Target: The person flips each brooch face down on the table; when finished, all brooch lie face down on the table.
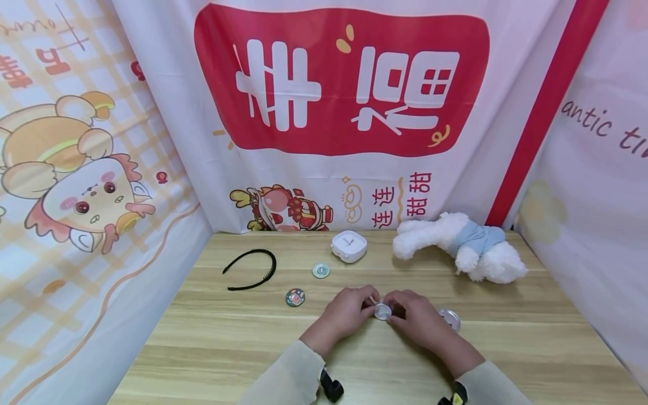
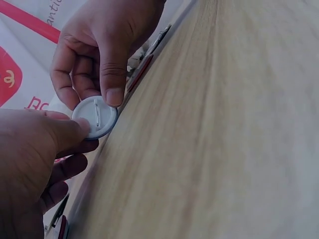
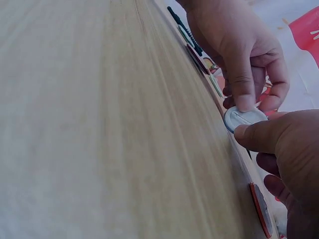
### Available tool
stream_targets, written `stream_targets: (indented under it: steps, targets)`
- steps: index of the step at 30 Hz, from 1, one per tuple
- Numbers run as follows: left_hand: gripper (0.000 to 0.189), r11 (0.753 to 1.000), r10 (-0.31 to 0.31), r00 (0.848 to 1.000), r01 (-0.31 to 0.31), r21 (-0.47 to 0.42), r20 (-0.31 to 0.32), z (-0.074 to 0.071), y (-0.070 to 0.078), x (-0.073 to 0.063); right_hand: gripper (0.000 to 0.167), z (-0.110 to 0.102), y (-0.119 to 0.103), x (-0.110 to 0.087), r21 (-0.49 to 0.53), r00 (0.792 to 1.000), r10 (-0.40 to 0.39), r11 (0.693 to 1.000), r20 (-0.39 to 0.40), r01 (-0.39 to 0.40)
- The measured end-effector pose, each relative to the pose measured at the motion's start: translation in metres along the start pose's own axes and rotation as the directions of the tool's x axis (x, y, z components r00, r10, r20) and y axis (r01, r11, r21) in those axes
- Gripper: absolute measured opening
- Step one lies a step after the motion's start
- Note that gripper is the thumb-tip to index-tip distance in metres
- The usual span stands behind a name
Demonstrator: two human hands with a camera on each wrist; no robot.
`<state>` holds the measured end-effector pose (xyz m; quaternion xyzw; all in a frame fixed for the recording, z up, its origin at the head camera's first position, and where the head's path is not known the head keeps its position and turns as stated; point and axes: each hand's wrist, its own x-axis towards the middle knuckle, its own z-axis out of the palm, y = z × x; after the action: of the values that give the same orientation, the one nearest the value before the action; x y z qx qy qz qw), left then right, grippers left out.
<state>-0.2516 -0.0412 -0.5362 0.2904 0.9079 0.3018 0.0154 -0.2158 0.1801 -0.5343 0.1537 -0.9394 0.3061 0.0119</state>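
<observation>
Between both hands is a round pin badge (image 1: 382,311), its pale back and the pin across it facing up. My left hand (image 1: 350,310) pinches its left edge, the thumb lying on the back in the left wrist view. From the other side my right hand (image 1: 416,316) pinches the badge's right edge with thumb and fingers. In the right wrist view the badge (image 3: 244,118) is tilted just off the wooden table, both thumbs on its back. Its front face is hidden.
Beside the right wrist lies another round badge (image 1: 450,319). Two printed badges (image 1: 295,297) and a black headband (image 1: 268,274) lie to the left. Toward the back are a white rounded case (image 1: 349,246) and a white plush toy (image 1: 460,244) in blue, before a hanging cloth (image 1: 344,169).
</observation>
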Motion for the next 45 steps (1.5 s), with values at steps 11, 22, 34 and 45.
stream_targets:
  steps: [11, 22, 34, 45]
  targets:
    - [0.025, 0.997, 0.053, 0.998, -0.055, 0.061, 0.035, -0.001, -0.004, -0.001, 0.028, 0.000, 0.006, -0.001, 0.025, 1.000, -0.005, 1.000, -0.006, 0.005]
    - [0.022, 0.984, 0.150, 0.987, -0.155, 0.088, 0.058, -0.002, -0.009, -0.001, 0.026, -0.002, 0.014, 0.000, 0.000, 0.993, -0.113, 0.994, 0.020, 0.113]
    - [0.023, 0.965, 0.188, 0.980, -0.198, 0.172, 0.069, -0.005, -0.010, -0.003, 0.023, -0.003, 0.020, -0.002, -0.032, 0.958, -0.286, 0.958, 0.003, 0.286]
    - [0.023, 0.958, 0.196, 0.978, -0.207, 0.200, 0.077, -0.006, -0.008, -0.003, 0.025, -0.004, 0.021, -0.002, -0.048, 0.958, -0.286, 0.957, 0.025, 0.287]
